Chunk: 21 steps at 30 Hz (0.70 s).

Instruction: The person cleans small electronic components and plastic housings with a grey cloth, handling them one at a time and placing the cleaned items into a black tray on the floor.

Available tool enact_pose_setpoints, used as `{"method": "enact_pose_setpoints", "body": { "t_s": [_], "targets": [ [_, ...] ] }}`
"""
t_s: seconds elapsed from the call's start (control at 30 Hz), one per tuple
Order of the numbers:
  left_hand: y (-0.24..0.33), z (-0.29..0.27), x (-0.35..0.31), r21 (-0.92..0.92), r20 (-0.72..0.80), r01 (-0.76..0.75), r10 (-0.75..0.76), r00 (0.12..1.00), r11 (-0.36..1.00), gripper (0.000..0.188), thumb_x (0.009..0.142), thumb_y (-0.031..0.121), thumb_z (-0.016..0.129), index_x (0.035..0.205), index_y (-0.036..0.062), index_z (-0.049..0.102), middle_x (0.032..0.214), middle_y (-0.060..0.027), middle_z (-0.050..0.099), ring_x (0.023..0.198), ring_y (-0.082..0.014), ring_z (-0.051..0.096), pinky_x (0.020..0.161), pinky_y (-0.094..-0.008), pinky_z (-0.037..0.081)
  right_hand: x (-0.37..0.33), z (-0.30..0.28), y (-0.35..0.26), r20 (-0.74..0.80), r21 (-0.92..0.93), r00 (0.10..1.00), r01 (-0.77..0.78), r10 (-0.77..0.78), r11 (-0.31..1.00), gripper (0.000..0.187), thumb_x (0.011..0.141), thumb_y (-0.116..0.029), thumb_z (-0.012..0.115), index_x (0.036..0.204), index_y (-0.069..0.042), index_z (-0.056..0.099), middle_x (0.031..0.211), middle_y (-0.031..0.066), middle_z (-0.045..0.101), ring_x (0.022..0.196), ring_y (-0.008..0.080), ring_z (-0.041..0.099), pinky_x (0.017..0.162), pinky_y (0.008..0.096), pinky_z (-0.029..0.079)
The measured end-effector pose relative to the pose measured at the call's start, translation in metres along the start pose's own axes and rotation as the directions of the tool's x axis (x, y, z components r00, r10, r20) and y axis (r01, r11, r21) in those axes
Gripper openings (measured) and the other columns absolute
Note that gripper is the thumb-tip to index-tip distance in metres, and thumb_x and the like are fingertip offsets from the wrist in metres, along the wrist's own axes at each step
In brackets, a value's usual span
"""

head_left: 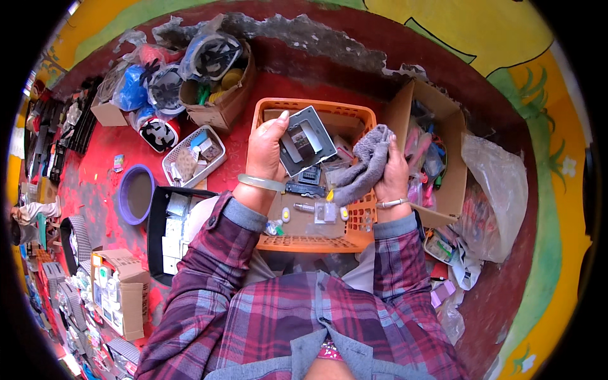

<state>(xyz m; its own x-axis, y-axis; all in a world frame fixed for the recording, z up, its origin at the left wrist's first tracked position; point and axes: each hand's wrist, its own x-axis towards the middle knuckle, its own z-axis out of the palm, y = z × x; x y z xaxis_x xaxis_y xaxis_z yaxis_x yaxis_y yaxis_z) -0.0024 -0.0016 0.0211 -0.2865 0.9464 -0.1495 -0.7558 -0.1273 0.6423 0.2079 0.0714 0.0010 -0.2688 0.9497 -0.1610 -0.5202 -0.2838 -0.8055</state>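
Observation:
My left hand (265, 152) grips a dark grey square box (308, 140) by its left edge. The thumb lies over its top corner, and a paler panel shows in the middle of the box. In my right hand (394, 174) is a bunched grey cloth (366, 161), its loose end hanging to the left. Both hands are above an orange plastic basket (297, 244), with box and cloth apart from each other. Inside the basket lie a black plastic part (306, 190), a small clear box (325, 213) and two small white-and-yellow pieces.
An open cardboard box (449, 206) of packaged goods stands right of the basket, beside a clear plastic sheet (500, 183). To the left are a white tray (218, 159), a purple-rimmed tub (122, 201) and a black bin (156, 237). A filled carton (231, 111) stands farther back.

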Motion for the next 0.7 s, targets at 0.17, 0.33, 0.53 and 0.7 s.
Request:
{"method": "enact_pose_setpoints", "body": {
  "t_s": [0.17,0.33,0.53,0.7],
  "targets": [
    [-0.020,0.009,0.001,-0.040,0.000,-0.096,0.096,0.995,0.995,0.026,0.094,0.025,0.051,0.096,0.0004,0.060,0.088,-0.0093,0.065,0.077,-0.0184,0.065,0.072,-0.0311,0.054,-0.016,0.022,0.021,0.207,0.177,0.958,-0.234,0.197,0.956,0.037,0.095,-0.035,0.048,0.114,-0.003,0.056,0.104,0.0075,0.062,0.093,0.0183,0.060,0.084,0.0319,0.049],
    [-0.040,0.004,-0.005,0.106,-0.018,0.006,-0.004,1.000,0.994,0.023,0.091,0.026,0.059,0.089,0.0022,0.060,0.082,-0.0043,0.063,0.070,-0.0114,0.060,0.065,-0.0253,0.050,-0.010,0.021,0.027,0.257,-0.081,0.958,-0.105,0.123,0.991,0.028,0.093,-0.023,0.056,0.110,-0.001,0.058,0.096,0.0018,0.064,0.086,0.0106,0.060,0.077,0.0227,0.048],
    [-0.022,-0.003,0.006,0.624,0.225,0.045,-0.235,0.945,0.780,0.025,0.090,0.027,0.059,0.091,0.0022,0.063,0.082,-0.0013,0.064,0.074,-0.0074,0.059,0.067,-0.0215,0.048,-0.013,0.013,0.008,0.351,-0.493,0.936,0.168,0.019,0.853,0.019,0.093,-0.018,0.056,0.097,0.000,0.062,0.080,-0.0030,0.055,0.072,0.0043,0.046,0.062,0.0199,0.040],
    [-0.040,0.000,-0.002,0.575,0.170,0.043,-0.171,0.970,0.817,0.031,0.092,0.029,0.056,0.089,-0.0001,0.064,0.080,-0.0012,0.064,0.070,-0.0055,0.056,0.064,-0.0211,0.046,-0.009,0.012,0.011,0.457,-0.559,0.889,0.310,-0.027,0.769,0.019,0.093,-0.015,0.054,0.101,0.000,0.060,0.080,-0.0030,0.055,0.073,0.0057,0.048,0.064,0.0209,0.041]
  ]
}}
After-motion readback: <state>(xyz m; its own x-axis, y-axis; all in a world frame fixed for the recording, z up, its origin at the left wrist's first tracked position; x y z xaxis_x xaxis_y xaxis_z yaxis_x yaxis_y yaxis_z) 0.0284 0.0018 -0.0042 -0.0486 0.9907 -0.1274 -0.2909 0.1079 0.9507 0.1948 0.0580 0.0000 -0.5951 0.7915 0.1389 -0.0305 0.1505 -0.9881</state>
